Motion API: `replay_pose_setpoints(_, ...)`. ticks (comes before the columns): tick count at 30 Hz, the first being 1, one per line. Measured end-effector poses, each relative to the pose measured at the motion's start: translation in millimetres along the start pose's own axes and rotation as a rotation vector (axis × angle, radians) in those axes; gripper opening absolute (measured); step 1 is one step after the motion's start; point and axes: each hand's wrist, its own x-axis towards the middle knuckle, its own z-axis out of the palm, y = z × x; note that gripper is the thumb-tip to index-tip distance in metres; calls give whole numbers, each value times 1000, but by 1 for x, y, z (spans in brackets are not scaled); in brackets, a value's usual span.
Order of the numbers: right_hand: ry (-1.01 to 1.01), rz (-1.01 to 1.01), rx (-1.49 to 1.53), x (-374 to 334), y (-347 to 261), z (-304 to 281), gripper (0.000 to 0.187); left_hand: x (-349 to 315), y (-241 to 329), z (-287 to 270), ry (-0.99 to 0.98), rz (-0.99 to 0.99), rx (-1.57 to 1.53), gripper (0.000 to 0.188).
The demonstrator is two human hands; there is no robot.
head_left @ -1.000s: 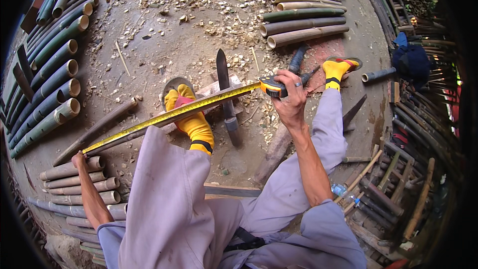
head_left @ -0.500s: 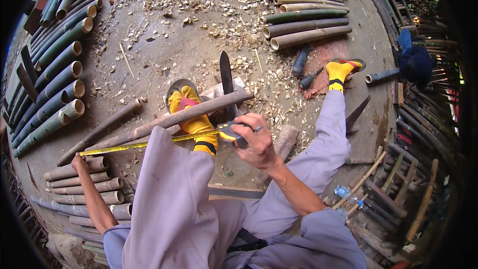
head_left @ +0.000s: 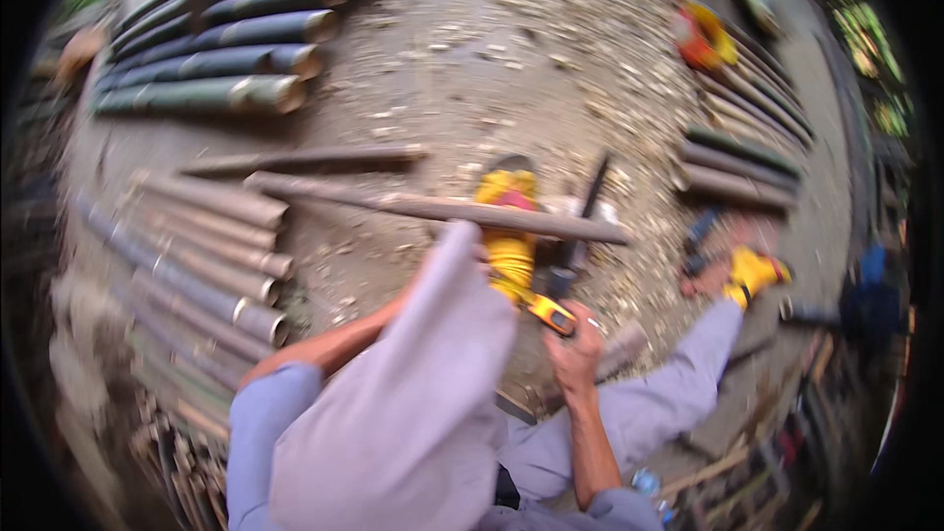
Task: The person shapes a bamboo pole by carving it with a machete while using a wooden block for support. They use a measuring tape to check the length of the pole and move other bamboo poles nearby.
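In my right hand (head_left: pixel 578 346) is a yellow and black tape measure (head_left: pixel 553 315), gripped by its case in front of my yellow-covered foot (head_left: pixel 509 246). No long stretch of its yellow blade shows. My left forearm (head_left: pixel 339 339) reaches behind my raised, trousered knee (head_left: pixel 413 364); that hand is almost wholly hidden, so its fingers cannot be read. A long brown wooden pole (head_left: pixel 393 202) lies across, over my foot. Just right of the foot, a machete (head_left: pixel 593 187) with a dark blade points up and away, crossing by the pole's right end.
Green bamboo poles (head_left: pixel 226 96) lie in a row at far left. Brown bamboo pieces (head_left: pixel 211 226) are stacked nearer. Another pole (head_left: pixel 305 159) rests beyond the long one. More bamboo (head_left: pixel 737 185) and an orange-yellow object (head_left: pixel 703 36) are at right. Wood chips (head_left: pixel 472 69) litter the ground.
My left hand has come in from the far left end of the stretched tape to behind my knee. The long tape span is gone from view. The view has swung and blurred.
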Motion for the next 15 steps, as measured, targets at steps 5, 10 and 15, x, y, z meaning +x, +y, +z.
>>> replay_pose_setpoints(5, 157, 208, -169, -31, 52, -12, 34, -3, -4, -15, 276, -366, -277, 39)
replay_pose_setpoints(10, 68, 360, -327, -34, 85, -19, 31, 1, -30, -44, 580, -538, -833, 45)
replay_pose_setpoints(15, 15, 146, -461, -29, 83, -8, 55, 27, -28, -54, 668, -309, -931, 41)
